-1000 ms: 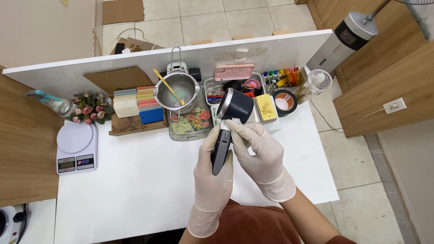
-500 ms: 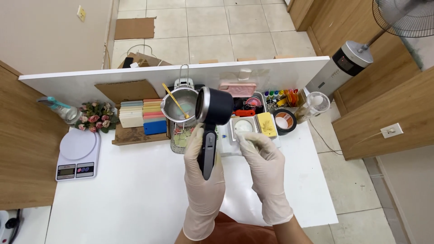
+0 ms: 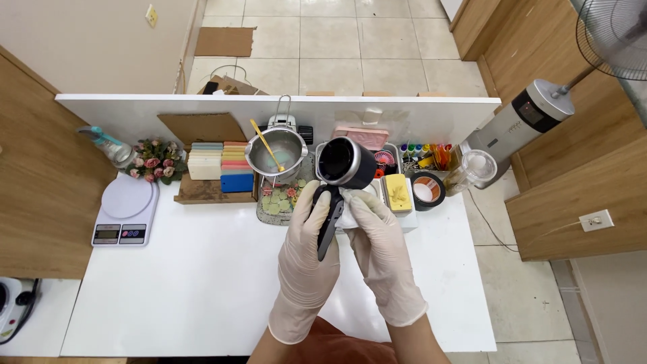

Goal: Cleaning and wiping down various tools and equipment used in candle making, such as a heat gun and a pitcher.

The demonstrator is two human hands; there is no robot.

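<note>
Both my hands wear pale gloves and are raised over the white table (image 3: 168, 290). My left hand (image 3: 306, 263) is wrapped around the long black handle (image 3: 327, 226) of a small black pot (image 3: 346, 163), which is tipped so that its mouth faces me. My right hand (image 3: 381, 249) presses a white tissue (image 3: 350, 210) against the handle, just under the pot's body. The pot hangs in front of a clear tray (image 3: 276, 203) of small flower shapes.
At the back stand a steel pot with a yellow stick (image 3: 276, 154), stacked coloured blocks (image 3: 219, 165), a posy of flowers (image 3: 155, 162), a yellow block (image 3: 397, 192), a black round tub (image 3: 426, 190) and a glass jar (image 3: 475, 168). A kitchen scale (image 3: 125, 209) sits at the left.
My right hand, apart from the pot half a second ago, has come in against the handle with the tissue. The pot has shifted slightly right in the view.
</note>
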